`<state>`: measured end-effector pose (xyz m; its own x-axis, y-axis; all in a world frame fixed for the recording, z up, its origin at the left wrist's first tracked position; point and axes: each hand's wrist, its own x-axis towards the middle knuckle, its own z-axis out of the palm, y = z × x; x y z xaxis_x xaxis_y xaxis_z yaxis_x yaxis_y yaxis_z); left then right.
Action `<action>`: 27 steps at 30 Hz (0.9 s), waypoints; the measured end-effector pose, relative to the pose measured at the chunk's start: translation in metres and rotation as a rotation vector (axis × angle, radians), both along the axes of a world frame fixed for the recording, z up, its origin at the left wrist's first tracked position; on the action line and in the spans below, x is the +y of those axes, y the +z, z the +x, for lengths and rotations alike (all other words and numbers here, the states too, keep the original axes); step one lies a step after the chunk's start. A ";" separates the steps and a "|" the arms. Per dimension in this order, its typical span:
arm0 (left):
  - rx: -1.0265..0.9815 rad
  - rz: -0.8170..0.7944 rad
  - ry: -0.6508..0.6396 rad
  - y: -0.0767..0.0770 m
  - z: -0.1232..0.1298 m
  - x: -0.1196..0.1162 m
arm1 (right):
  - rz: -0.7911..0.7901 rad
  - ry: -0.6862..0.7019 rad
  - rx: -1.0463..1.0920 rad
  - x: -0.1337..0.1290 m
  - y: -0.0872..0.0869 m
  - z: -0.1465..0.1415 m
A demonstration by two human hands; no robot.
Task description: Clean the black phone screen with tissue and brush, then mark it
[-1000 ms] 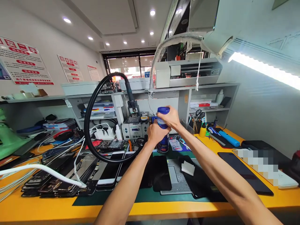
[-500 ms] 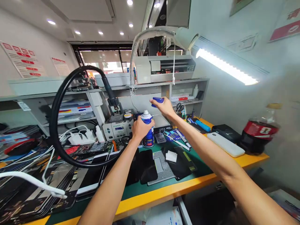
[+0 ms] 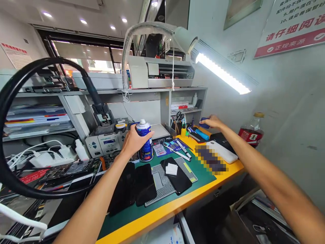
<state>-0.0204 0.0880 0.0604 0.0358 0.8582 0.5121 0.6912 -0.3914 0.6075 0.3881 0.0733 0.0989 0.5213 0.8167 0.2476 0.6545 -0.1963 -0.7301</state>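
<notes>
My left hand (image 3: 134, 140) is wrapped round a blue spray can (image 3: 146, 149), which stands upright at the back of the green mat with its white nozzle bare. Out to the right, my right hand (image 3: 213, 122) grips a blue cap (image 3: 204, 123) above the far right of the bench. In front of the can, a black phone (image 3: 177, 179) lies across a grey perforated plate (image 3: 158, 195), with a folded white wipe (image 3: 171, 169) on top of it. Another dark phone (image 3: 145, 184) rests to the left of the plate.
A lit lamp (image 3: 223, 73) hangs over the bench. White pens (image 3: 183, 149), a white phone-shaped item (image 3: 223, 151) and a cola bottle (image 3: 252, 130) stand or lie to the right. Stacked phone parts and a black hose (image 3: 5, 101) crowd the left.
My right hand has carried the cap rightward and lower, away from the can. My left hand keeps its hold on the can. The view has turned to the right.
</notes>
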 end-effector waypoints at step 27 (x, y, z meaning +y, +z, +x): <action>0.025 0.488 -0.025 -0.050 -0.064 -0.035 | -0.228 -0.213 -0.133 -0.022 0.009 0.031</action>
<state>-0.0842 0.0529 0.0108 0.0714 0.5168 0.8531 0.6900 -0.6433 0.3319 0.4194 0.0509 0.1075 0.6614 0.7352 0.1483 0.6679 -0.4874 -0.5624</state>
